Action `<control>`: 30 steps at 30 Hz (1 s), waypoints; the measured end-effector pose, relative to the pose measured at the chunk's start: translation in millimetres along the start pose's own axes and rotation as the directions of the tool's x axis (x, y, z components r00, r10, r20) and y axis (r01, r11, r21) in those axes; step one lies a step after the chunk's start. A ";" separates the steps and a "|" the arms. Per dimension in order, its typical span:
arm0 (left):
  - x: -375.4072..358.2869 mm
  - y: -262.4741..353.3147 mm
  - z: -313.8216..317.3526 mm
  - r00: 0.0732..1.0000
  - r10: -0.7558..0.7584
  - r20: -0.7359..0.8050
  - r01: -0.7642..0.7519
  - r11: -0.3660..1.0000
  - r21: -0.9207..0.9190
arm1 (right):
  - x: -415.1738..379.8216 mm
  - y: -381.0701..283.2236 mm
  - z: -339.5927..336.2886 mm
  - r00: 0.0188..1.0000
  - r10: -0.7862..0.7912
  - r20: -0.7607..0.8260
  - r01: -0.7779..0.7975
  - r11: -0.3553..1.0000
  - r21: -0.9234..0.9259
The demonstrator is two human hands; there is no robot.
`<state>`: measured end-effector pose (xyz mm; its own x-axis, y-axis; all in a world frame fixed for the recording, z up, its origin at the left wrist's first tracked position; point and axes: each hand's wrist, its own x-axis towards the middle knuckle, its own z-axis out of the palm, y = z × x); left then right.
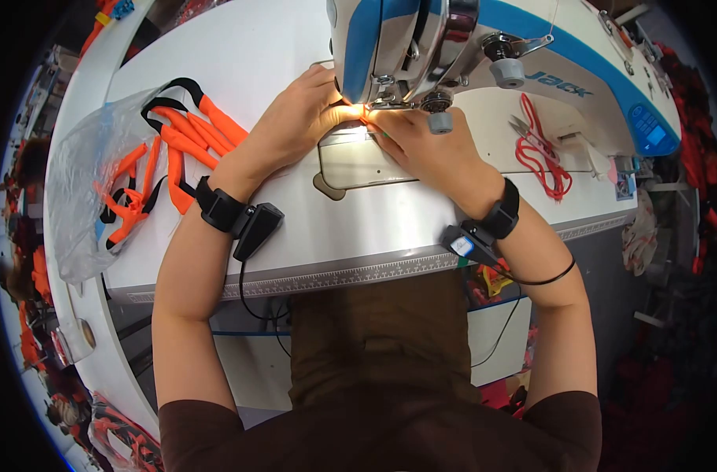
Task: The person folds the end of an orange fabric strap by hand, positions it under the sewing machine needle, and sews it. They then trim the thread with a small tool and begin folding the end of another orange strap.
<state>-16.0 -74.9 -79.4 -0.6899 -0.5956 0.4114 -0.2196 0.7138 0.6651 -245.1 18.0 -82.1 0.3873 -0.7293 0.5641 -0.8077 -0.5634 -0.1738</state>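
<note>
Under the lit needle area of a white and blue sewing machine, a small bit of orange fabric shows between my fingertips. My left hand pinches it from the left, close against the presser foot. From the right, my right hand grips it too, fingers closed and partly hidden by the machine head. Most of the fabric is covered by the hands and the machine. Below them lies the metal needle plate.
Orange and black straps lie left of my left forearm, with more orange pieces by a clear plastic bag. Red-handled scissors rest under the machine arm. A ruler strip runs along the table's front edge.
</note>
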 end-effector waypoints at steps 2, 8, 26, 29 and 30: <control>0.8 -2.6 0.5 0.999 0.030 -0.013 -0.030 1.000 0.002 | 3.3 0.6 -0.8 0.999 -0.039 -0.003 0.039 0.999 -0.010; 3.6 4.6 -13.1 0.994 -0.064 0.086 0.067 0.997 -0.033 | 3.0 -9.2 3.2 0.997 0.068 -0.021 -0.066 0.994 0.089; 0.9 10.6 -14.4 0.997 0.034 0.063 -0.037 0.998 0.054 | -35.1 6.3 -61.8 0.929 0.289 0.230 -0.302 0.953 0.024; 0.7 12.7 -11.7 0.998 0.043 0.037 -0.047 0.994 0.103 | -48.3 27.8 -79.6 0.938 0.331 0.106 -0.312 0.935 -0.169; -0.2 16.3 -12.6 0.999 0.031 0.038 -0.035 0.990 0.135 | -51.0 36.2 -84.4 0.936 0.337 0.104 -0.317 0.933 -0.172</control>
<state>-10.8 -67.8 -60.7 -0.7218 -0.5591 0.4078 -0.2858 0.7775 0.5602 -331.6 67.6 -49.0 0.1363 -0.9128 0.3851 -0.9525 -0.2276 -0.2023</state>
